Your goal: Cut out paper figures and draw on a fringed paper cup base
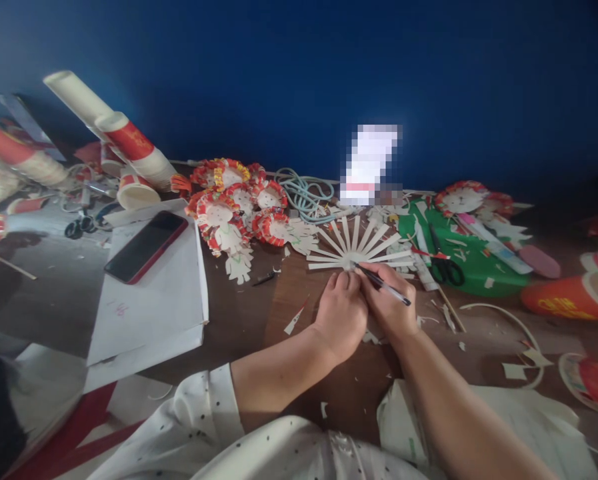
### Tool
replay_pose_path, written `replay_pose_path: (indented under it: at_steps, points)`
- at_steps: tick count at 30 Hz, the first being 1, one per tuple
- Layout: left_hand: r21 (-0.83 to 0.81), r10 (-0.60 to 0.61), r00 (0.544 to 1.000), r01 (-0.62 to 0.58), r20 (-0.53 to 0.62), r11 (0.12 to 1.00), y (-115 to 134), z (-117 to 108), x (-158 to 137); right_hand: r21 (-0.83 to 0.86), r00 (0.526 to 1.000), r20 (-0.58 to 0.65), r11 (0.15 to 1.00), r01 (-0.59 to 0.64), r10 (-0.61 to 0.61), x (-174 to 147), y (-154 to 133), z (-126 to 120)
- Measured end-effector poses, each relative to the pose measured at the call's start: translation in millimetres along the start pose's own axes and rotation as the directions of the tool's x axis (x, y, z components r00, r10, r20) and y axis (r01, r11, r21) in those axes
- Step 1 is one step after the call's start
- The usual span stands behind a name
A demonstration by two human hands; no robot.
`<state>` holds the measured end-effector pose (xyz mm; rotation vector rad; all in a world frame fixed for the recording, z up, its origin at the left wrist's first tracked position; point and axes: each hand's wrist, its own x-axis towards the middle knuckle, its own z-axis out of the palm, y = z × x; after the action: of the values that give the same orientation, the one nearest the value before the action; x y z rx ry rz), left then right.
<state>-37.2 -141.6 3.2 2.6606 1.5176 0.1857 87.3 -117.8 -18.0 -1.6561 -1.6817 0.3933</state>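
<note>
In front of me lies a white paper cup cut into many narrow strips (353, 241), which fan outward from a small round middle. My left hand (343, 312) has its fingers curled at the near edge of this cut cup, holding it; the fingertips are partly hidden. A black pen with a clear barrel (386, 288) is pinched in my right hand (393, 303), its tip at the middle of the fan. Both hands are close together, almost touching.
Paper lions with red fringed manes (223, 210) are heaped behind, beside a coiled pale blue cord (306, 193). A phone (146, 247) rests on white paper (149, 320). At right are black-handled scissors (447, 270), green paper (499, 277) and an orange cup (559, 297). A lit, blurred screen (371, 160) stands behind.
</note>
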Motion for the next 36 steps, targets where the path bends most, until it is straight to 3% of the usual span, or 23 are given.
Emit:
replay_pose_path:
  at_steps: [36]
  points:
    - [0.018,0.009,0.999,-0.008,-0.032,1.0,0.0,1.5,-0.6,-0.009,1.0,0.01,1.0,-0.017,0.017,0.1,1.6,1.2]
